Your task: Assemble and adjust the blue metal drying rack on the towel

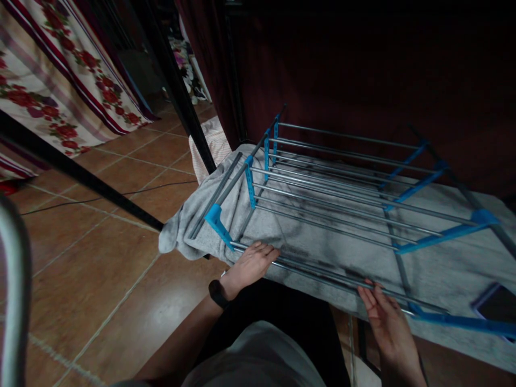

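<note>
And here we are, right at the near edge of the grey cloth [443, 271], where the blue-and-metal drying rack [342, 189] sits spread out on top, its rods running away from left to right, its blue brackets [218, 226] standing tilted at both ends! The left hand [253, 263] comes in palm down, fingers bent over the pair of front rods near their left end, and that's a closed grip on the rack, though the thumb side is hidden from me. A dark watch [219, 294] sits on that wrist. Over to the right hand [385, 317]: palm turned upward, fingertips up against the same front rods, towards their right end, and whether it's clasping them or merely touching, I can't tell from here! Just beyond it, a long blue bracket runs off to the edge of view, and near that lies a dark, flat object [500, 305], phone-like, on the cloth. The person's lap, in dark trousers [282, 306], is tucked in right below the rods. Look left: a black post [181, 97] slants down past a pale striped cloth [217, 140], a thin cable [108, 199] trails over the brown tiled floor [133, 258], and a flowered curtain [60, 80] hangs behind it all, red blooms on cream
</note>
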Action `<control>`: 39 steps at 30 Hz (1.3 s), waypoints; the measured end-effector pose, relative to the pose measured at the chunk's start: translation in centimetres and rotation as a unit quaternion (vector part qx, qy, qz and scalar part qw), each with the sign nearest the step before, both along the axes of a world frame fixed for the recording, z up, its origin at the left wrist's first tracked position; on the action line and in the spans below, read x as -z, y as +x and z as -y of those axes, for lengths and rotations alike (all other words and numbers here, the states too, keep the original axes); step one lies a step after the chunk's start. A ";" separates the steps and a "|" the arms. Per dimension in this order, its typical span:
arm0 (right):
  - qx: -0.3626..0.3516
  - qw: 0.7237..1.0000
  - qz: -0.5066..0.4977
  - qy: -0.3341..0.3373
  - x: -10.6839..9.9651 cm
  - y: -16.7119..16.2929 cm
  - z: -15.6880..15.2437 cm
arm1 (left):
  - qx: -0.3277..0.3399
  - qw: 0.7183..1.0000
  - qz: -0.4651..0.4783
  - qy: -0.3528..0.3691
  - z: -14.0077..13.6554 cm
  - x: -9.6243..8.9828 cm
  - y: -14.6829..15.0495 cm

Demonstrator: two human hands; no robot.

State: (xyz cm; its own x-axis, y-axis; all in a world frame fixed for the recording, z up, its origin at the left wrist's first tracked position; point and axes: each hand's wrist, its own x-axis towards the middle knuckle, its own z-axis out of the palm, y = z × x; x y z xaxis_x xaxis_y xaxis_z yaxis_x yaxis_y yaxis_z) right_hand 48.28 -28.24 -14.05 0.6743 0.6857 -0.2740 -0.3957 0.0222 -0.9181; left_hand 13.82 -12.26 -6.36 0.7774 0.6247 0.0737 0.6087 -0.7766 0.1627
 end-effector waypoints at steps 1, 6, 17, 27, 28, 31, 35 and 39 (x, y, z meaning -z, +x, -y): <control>0.002 1.000 -0.008 -0.003 0.0 0.0 0.0 | -0.002 1.000 -0.001 -0.001 0.0 0.0 0.0; 0.017 0.998 -0.053 -0.017 -1.0 -1.0 -0.5 | 0.010 1.000 -0.004 0.002 -0.3 0.2 -0.3; 0.055 0.985 -0.136 0.085 -3.7 -2.8 -3.0 | 0.111 0.981 0.128 0.095 -2.0 1.7 2.2; 0.032 0.984 -0.125 0.124 -5.0 -2.6 -3.6 | 0.119 0.976 0.168 0.070 0.5 -1.0 13.6; 0.034 0.984 -0.121 0.129 -5.3 -2.6 -3.7 | 0.119 0.977 0.163 0.069 0.7 -1.2 14.3; 0.034 0.983 -0.114 0.141 -6.2 -2.5 -3.9 | 0.116 0.981 0.143 0.065 1.2 -1.4 15.2; 0.027 0.982 -0.111 0.150 -6.6 -2.3 -4.2 | 0.126 0.982 0.136 0.038 1.3 -1.3 14.8; 0.009 0.980 -0.097 0.170 -7.1 -2.2 -4.4 | 0.152 0.977 0.142 0.038 0.9 -1.4 14.2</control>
State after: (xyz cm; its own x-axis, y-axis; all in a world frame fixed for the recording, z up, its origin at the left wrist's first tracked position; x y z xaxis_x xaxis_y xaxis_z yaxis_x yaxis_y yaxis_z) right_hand 46.04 -23.88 -6.97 0.6447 0.7484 -0.1559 -0.5597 0.3232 -0.7631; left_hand 28.01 -13.13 -4.94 0.8680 0.3522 0.3501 0.2864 -0.9310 0.2265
